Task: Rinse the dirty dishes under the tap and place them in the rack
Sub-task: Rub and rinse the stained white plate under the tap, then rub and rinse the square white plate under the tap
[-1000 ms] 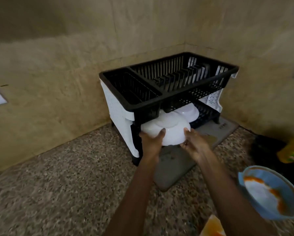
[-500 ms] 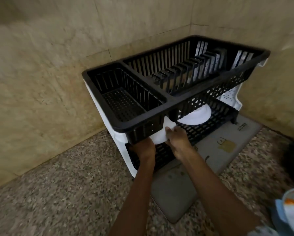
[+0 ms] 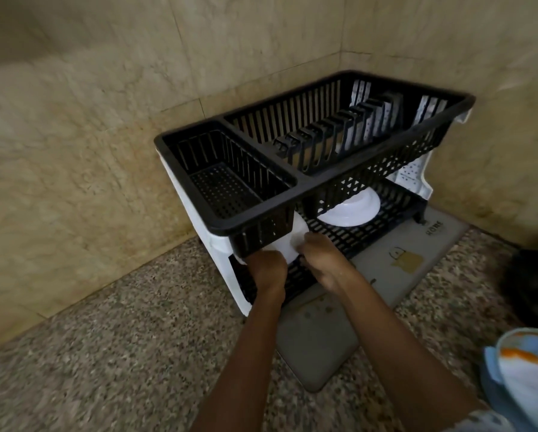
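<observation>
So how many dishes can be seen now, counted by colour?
White dishes: 2, a bowl held by the left hand and right hand, and a bowl on the lower rack shelf.
Blue dishes: 1, a dirty bowl.
Total: 3

Rack [image 3: 295,185] on mat [image 3: 317,344] in counter corner, two bowls [image 3: 350,210] on lower shelf, dirty bowl [image 3: 529,372] right.

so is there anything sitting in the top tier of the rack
No, the dish rack's black top tier holds nothing; both white bowls, one further back and one at the hands, are on the lower shelf.
</observation>
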`<state>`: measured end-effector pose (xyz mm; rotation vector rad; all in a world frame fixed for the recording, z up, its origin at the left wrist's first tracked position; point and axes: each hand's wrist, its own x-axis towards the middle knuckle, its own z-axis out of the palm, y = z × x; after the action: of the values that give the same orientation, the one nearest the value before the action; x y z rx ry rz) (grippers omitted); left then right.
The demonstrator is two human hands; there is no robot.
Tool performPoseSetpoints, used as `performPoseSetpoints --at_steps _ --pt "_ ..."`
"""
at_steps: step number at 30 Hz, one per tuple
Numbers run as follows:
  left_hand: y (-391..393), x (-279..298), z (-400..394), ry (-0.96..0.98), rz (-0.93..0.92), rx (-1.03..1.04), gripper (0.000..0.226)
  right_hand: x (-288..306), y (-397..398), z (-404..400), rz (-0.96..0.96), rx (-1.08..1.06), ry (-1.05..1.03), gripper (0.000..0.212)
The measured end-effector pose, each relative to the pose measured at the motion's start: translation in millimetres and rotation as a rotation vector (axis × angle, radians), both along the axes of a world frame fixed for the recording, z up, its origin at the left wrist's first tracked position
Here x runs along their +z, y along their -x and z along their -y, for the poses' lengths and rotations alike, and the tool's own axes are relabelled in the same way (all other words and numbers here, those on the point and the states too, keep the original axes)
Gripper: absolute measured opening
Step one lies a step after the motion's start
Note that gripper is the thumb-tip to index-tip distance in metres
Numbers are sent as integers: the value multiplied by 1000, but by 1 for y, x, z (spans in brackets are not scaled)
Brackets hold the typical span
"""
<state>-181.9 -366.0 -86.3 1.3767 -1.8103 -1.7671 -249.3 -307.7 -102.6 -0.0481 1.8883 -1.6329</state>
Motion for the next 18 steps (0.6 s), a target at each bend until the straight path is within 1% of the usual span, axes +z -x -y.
performPoseSetpoints --at_steps 1,3,6,8,12,15,18 --pt "-7 3 -6 37 -39 -46 45 4 -8 -9 -24 8 19 26" --pt "-22 3 -16 3 -114 -167 49 9 -23 -28 -45 -44 20 28" --pt "-54 5 -37 -43 -89 -281 40 24 -57 -67 -123 -120 -31 28" --pt "-77 4 -50 -67 -104 -303 32 32 -79 -93 -165 -135 -75 28" --pt "-137 -4 -90 -208 -143 -326 15 43 -139 -156 -67 -212 -26 24" --pt "-175 -13 -120 -366 -182 -291 19 41 -187 -199 -27 -283 16 25" --pt "-194 -24 -143 -353 -158 -311 21 26 -223 -228 -11 -359 -22 28"
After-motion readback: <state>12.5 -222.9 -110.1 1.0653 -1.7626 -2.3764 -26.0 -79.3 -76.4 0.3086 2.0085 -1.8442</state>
